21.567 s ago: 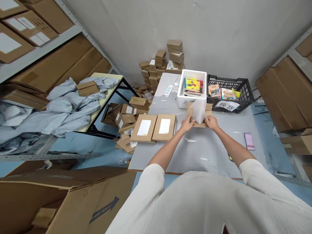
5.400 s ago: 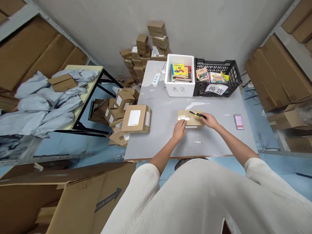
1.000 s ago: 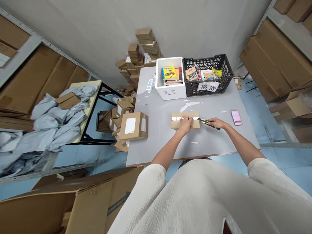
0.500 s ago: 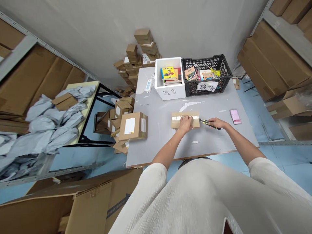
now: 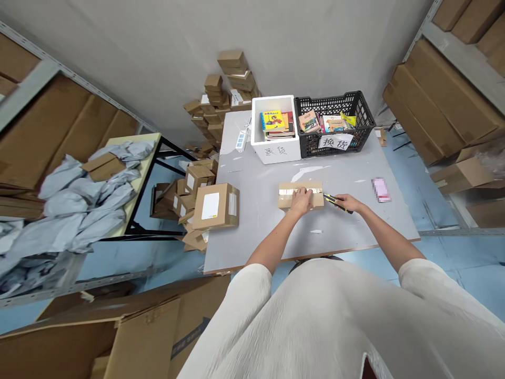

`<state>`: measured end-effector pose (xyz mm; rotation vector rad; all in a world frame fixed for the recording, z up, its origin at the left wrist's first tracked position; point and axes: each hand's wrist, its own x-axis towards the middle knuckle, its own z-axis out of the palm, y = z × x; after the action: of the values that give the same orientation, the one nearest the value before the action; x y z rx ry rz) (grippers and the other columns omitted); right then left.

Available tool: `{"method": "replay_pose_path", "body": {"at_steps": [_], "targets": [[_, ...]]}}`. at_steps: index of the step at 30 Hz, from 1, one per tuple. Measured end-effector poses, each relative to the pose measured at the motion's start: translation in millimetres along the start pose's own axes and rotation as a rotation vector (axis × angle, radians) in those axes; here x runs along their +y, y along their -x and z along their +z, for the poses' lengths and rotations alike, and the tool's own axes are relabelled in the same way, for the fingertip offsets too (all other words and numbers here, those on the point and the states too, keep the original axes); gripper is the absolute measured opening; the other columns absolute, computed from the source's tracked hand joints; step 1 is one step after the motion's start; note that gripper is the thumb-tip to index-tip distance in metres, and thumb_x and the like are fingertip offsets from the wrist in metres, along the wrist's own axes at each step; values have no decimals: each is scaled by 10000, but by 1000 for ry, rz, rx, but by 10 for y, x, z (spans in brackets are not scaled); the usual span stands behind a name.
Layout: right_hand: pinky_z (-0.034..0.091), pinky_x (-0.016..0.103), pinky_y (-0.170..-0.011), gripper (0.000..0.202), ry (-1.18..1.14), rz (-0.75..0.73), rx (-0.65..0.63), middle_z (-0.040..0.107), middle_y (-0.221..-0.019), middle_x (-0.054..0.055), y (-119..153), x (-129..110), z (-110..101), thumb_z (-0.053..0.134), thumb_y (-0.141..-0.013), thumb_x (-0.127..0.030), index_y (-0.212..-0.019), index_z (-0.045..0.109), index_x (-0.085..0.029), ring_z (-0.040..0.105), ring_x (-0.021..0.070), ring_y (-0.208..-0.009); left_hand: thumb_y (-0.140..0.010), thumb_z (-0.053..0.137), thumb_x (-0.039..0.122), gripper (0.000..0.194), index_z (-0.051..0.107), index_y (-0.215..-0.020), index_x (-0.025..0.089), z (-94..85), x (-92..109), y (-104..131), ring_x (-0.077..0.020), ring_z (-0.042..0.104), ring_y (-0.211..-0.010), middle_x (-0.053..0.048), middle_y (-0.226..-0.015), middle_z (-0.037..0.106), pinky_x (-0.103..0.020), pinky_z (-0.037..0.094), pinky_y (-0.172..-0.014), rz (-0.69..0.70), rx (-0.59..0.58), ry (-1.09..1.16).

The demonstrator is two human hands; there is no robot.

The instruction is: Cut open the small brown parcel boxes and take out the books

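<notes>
A small cardboard box [image 5: 284, 198] with glossy tape along its top lies on the grey table in front of me. My left hand [image 5: 302, 201] presses on top of the box and holds it, its fingers bent over the tape. In my right hand [image 5: 347, 202] is a yellow and black utility knife [image 5: 333, 200], gripped by its handle. The knife points left, and its tip is at the right end of the box; whether the blade touches the cardboard I cannot tell.
A white bin [image 5: 276, 152] and a black crate [image 5: 335, 141], both with books, stand at the table's [image 5: 252, 237] back. A labelled carton [image 5: 221, 205] sits left, a pink item [image 5: 381, 189] right, and a power strip [image 5: 241, 140] by the bin. Grey parcels [image 5: 94, 192] cover a side table.
My right hand has moved slightly left and turned the knife, so its handle angles more toward me. My left hand stays on the box.
</notes>
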<state>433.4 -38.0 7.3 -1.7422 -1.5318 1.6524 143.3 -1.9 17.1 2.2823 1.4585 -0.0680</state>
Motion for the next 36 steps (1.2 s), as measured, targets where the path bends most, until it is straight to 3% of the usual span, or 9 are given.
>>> {"method": "replay_pose_path", "body": {"at_steps": [5, 9, 15, 19, 23, 30, 36], "targets": [[505, 226, -585, 247, -28, 21, 85, 807, -1003, 55, 90, 40, -87, 760, -949, -456, -1019, 717, -223, 714, 160, -733, -945, 779, 342, 619, 528, -1505, 258, 31, -50, -3, -340, 556, -1391, -143, -1464, 575, -470, 327, -1255, 17, 54, 60], [516, 247, -615, 270, 30, -34, 163, 820, -1015, 59, 159, -10, -111, 675, -1006, -422, -1196, 702, -232, 722, 181, -780, -1068, 553, 292, 411, 568, -1476, 242, -10, -43, -55, -322, 601, -1317, -153, -1456, 588, -450, 411, -1182, -7, 156, 79], [550, 356, -895, 382, 438, -233, 234, 813, -1128, 62, 193, -159, -5, 481, -1107, -422, -1321, 759, -274, 731, 253, -992, -1073, 487, 208, 324, 618, -1370, 217, -72, -1, -194, -329, 550, -1365, -163, -1477, 599, -466, 407, -1160, -75, 192, 22], [484, 420, -1021, 432, 743, -265, 249, 775, -1244, 114, 195, -174, 30, 505, -1102, -399, -1447, 745, -298, 686, 313, -1185, -1046, 552, 196, 331, 606, -1370, 237, -73, -20, -215, -330, 484, -1441, -150, -1501, 596, -491, 380, -1175, -75, 185, 4], [432, 439, -1003, 454, 891, -247, 281, 736, -1270, 147, 183, -154, 45, 548, -1093, -399, -1513, 708, -330, 635, 341, -1206, -1057, 523, 189, 383, 584, -1431, 239, -75, -31, -230, -336, 495, -1432, -162, -1565, 566, -518, 393, -1150, -63, 164, -22], [434, 412, -952, 466, 894, -223, 335, 702, -1302, 142, 101, -125, 133, 542, -1098, -396, -1538, 685, -336, 592, 335, -1192, -1109, 359, 209, 493, 548, -1564, 238, 1, -11, -250, -336, 466, -1504, -171, -1670, 516, -510, 382, -1202, -59, 172, -46], [421, 440, -962, 460, 913, -209, 408, 694, -1317, 144, 83, -93, 187, 558, -1084, -382, -1520, 695, -338, 566, 352, -1192, -1110, 390, 244, 568, 446, -1676, 246, 79, -31, -159, -319, 404, -1587, -153, -1732, 471, -510, 321, -1279, -45, 220, -73]]}}
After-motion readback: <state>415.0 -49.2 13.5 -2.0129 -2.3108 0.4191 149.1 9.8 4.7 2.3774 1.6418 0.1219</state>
